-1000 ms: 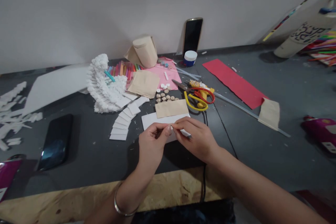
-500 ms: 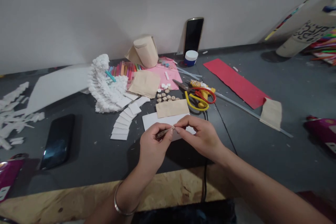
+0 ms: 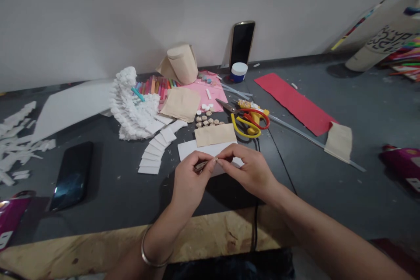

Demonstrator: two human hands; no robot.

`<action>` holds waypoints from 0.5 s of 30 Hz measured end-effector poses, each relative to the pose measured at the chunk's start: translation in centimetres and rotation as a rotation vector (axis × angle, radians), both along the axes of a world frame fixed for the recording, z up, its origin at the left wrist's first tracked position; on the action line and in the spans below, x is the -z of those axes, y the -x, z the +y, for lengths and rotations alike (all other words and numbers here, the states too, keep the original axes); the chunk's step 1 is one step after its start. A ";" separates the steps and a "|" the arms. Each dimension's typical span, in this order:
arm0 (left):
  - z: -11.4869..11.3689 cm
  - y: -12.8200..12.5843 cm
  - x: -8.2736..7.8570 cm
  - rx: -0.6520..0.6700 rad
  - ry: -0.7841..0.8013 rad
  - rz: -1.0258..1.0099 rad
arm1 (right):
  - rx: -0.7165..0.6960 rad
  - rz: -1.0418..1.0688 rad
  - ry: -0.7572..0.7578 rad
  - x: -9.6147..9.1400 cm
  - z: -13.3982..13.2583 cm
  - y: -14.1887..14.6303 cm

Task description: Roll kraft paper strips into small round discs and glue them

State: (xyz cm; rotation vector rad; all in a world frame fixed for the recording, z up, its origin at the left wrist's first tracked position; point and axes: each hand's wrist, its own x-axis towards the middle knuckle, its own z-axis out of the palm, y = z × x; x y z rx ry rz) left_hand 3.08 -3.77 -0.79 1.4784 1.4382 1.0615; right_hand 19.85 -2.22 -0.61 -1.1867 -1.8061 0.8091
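Note:
My left hand (image 3: 193, 177) pinches a narrow beige strip (image 3: 201, 166), paper or cloth, between thumb and fingers. At the strip's end, the thumb and forefinger of my right hand (image 3: 251, 168) pinch too, and the two hands' fingertips meet there. Most of the strip is hidden by my left hand. Below the hands lies a white sheet (image 3: 188, 149) with a flat beige rectangle (image 3: 215, 135) on its far edge. Just beyond sit several small beige rolls (image 3: 209, 120) and a few white ones (image 3: 206, 107).
Scissors (image 3: 251, 122) with red and yellow handles lie beside a yellow glue gun (image 3: 262, 116). White card pieces (image 3: 154, 153) fan out at left, near a fluffy white model (image 3: 133, 109). A phone (image 3: 72, 177) lies left; another phone (image 3: 243, 43) leans on the wall behind a jar (image 3: 238, 72).
Both hands stay in nearly the same place, still pinching the beige strip. The fingertips have shifted only slightly, and the visible part of the strip looks a little shorter.

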 end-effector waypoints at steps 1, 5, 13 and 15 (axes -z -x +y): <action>0.0 0.0 0.0 0.000 0.009 -0.001 | 0.009 -0.002 0.000 0.0 0.0 0.0; 0.0 0.0 -0.3 0.017 0.029 -0.049 | 0.043 -0.014 0.005 0.0 -0.1 0.0; -0.2 -0.1 -0.3 0.010 0.014 -0.035 | 0.070 -0.070 -0.044 -0.1 -0.2 0.1; -0.3 -0.2 -0.2 0.010 -0.001 -0.032 | 0.077 -0.097 -0.113 0.0 -0.2 0.2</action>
